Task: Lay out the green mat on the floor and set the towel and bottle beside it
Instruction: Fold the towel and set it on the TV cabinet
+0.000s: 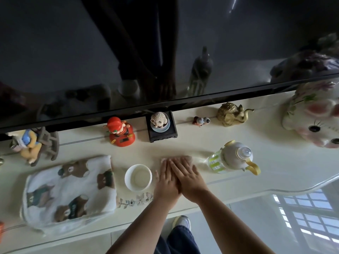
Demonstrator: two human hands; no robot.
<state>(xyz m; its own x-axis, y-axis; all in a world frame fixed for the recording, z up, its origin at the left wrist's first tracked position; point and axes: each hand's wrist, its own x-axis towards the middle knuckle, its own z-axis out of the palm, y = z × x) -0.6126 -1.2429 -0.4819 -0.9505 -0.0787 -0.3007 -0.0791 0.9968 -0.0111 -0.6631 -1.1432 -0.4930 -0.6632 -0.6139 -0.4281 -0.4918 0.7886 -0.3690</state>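
Note:
A white towel (69, 191) printed with brown bears lies folded on the cream cabinet top (183, 142), at the left. To the right stands a clear bottle (216, 163) with green stripes and a grey top with a yellow handle. Between them my left hand (164, 182) and my right hand (187, 176) lie flat on the cabinet top with fingers straight. The right hand partly overlaps the left one. Neither hand holds anything. No green mat is in view.
A white bowl (138, 177) sits just left of my hands. Small figurines (121, 132) and a large ceramic cat (311, 116) line the back under a dark TV screen (128, 52). The cabinet's front edge (183, 210) runs below my wrists, with tiled floor (247, 217) beneath.

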